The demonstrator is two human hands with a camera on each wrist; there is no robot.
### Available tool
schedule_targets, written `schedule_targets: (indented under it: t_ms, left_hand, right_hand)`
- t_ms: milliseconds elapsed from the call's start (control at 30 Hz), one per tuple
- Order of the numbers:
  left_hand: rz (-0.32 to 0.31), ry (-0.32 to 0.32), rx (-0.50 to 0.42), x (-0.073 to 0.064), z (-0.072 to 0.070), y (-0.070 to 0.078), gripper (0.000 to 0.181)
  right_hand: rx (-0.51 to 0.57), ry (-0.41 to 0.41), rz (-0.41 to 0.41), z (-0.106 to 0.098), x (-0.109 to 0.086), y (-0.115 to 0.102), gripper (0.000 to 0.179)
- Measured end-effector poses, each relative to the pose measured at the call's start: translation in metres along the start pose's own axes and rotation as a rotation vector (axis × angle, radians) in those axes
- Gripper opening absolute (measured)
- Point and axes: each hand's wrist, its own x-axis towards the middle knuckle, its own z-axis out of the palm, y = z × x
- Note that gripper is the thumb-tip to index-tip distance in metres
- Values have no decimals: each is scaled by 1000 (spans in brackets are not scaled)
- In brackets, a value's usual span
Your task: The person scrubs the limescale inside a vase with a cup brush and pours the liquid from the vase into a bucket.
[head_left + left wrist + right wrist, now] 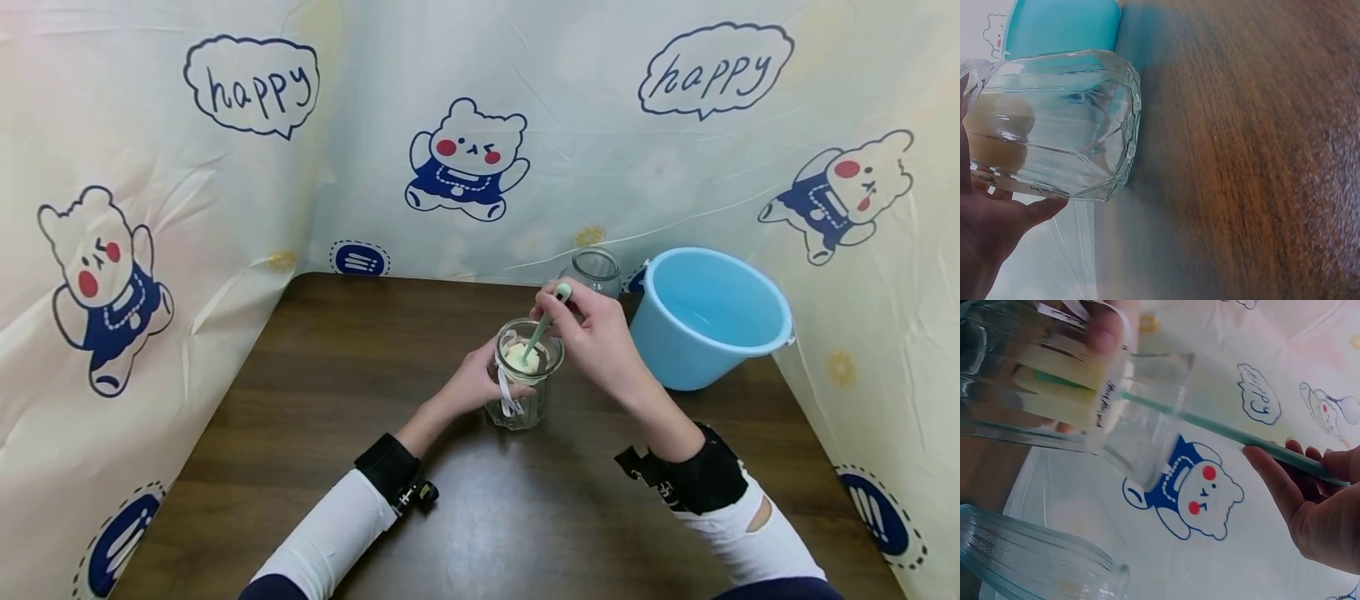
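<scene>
Head view faces forward, down — wrist views, close and sideways, share the jar point(1075, 134).

White fabric sleeves point(322, 533), broad black wrist straps point(384, 465)
Dark navy cloth point(273, 588) borders both; each strap carries a small black device point(424, 497), and the right sleeve point(776, 554) has a gap.

The left arm point(337, 521) and right arm point(750, 521) reach to the jar point(525, 410) from its near side. The left hand point(476, 379) holds the jar's left side, thumb across the front. The right hand point(596, 329), bent over the jar's right rim, pinches a handle point(543, 323).
</scene>
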Motion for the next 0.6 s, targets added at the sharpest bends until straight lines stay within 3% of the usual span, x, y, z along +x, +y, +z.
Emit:
schedule_targets:
  t_ms: [167,300,467,600]
  left_hand:
    - [-23,-2,0,-1,-1,2,88]
    - [-34,-2,-1,-1,0,0,86]
    - [-36,-4,2,-2,0,4,86]
    - [-19,3,-18,-5,-4,19,82]
  right_hand:
    - [-100,26,-90,15,-2,6,17]
    - [-99,-6,-74,23,-3,23,18]
    - [-99,22,-86,12,0,17,20]
    - [-107,49,-101,4,3,8,22]
